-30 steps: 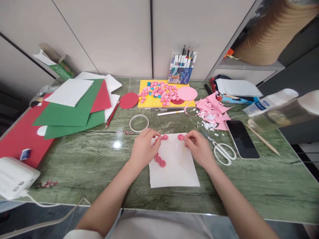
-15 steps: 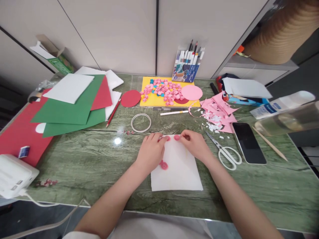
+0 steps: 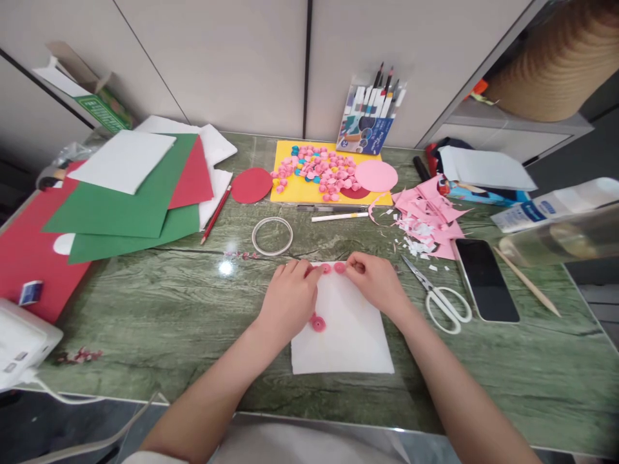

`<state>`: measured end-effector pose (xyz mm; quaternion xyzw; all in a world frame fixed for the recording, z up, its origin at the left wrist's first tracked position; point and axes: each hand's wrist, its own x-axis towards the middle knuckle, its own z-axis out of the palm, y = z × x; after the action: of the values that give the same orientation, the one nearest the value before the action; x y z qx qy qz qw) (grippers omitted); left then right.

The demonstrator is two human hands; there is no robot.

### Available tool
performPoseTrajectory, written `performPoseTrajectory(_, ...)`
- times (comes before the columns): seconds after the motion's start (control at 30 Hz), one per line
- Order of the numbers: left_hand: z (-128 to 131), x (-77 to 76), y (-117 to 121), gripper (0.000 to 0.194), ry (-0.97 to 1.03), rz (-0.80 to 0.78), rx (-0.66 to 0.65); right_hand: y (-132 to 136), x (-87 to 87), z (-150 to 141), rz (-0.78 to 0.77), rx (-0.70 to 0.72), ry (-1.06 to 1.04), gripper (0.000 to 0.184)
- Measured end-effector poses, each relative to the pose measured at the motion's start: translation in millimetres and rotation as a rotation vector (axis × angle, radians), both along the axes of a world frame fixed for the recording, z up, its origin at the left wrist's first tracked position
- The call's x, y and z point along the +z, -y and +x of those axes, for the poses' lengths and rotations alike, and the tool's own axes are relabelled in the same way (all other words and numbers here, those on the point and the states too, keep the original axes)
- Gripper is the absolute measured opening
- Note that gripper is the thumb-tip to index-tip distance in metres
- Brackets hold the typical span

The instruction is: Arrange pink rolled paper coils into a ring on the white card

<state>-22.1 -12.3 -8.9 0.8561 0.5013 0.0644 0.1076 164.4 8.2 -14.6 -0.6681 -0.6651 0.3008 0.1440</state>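
Note:
A white sheet of paper (image 3: 351, 341) lies on the green table in front of me. At its top edge my left hand (image 3: 291, 293) has its finger and thumb closed on one pink paper coil (image 3: 326, 268). Just right of it, a second pink coil (image 3: 340, 267) is in the pinched fingertips of my right hand (image 3: 376, 281). The two coils sit side by side with a small gap. Lower on the sheet rests another pink coil (image 3: 318, 323); beside it, more pink is partly hidden by my left hand.
Beyond are a tape roll (image 3: 272, 236), a white pen (image 3: 340, 217) and many small paper coils on a yellow sheet (image 3: 285, 149). Scissors (image 3: 442, 303), a phone (image 3: 487, 280) and pink scraps (image 3: 428, 209) lie right. Coloured paper (image 3: 111, 206) and a white charger (image 3: 26, 345) stand left.
My right hand has moved slightly left, bringing its pink coil closer to the one under my left fingers. The camera view has shifted a little.

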Motion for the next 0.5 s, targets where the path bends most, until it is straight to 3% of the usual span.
performPoseTrajectory(0.5, 0.6, -0.7, 0.5, 0.031, -0.025, 0.015, 0.009, -2.9, 0.5, 0.6, -0.051, 0.052, 0.032, 0.022)
